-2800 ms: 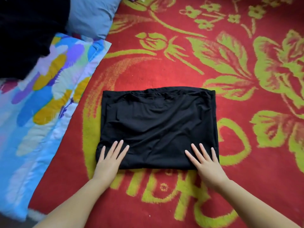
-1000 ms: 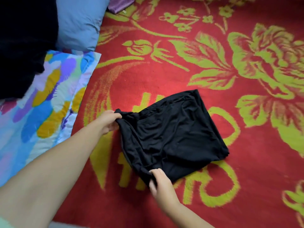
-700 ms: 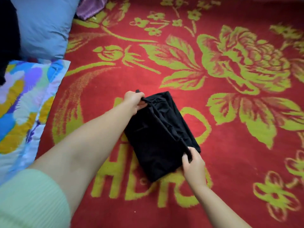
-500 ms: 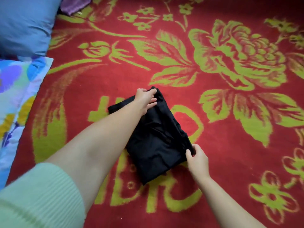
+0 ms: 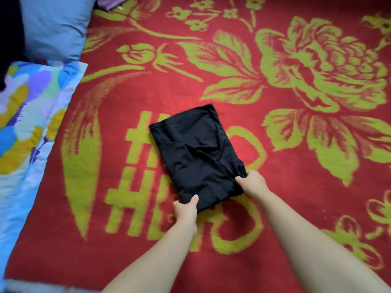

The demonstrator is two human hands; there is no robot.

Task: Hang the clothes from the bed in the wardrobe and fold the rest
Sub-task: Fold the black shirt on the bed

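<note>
Both hands pinching near corners of folded black jersey garment (image 5: 196, 157), L hand (image 5: 186, 210) at 7 o'clock, R hand (image 5: 252, 182) at 4; lift evenly toward 12 so the edges line up w/o creasing

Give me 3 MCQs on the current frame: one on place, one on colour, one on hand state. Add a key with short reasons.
1. Where does the folded black garment lie?
A. On the red and green floral blanket
B. On the blue pillow
C. On the multicoloured quilt

2. What colour is the pillow at the upper left?
A. Red
B. Blue
C. Black

3. What are the hands doing?
A. Both lie flat on the blanket, clear of the garment
B. Only the left hand touches the garment
C. The left hand and the right hand each grip a near corner of the garment

Key:
1 A: the garment rests on the blanket's red ground and green lettering.
2 B: the pillow is plain blue.
3 C: fingers of both hands curl round the near corners.
</note>
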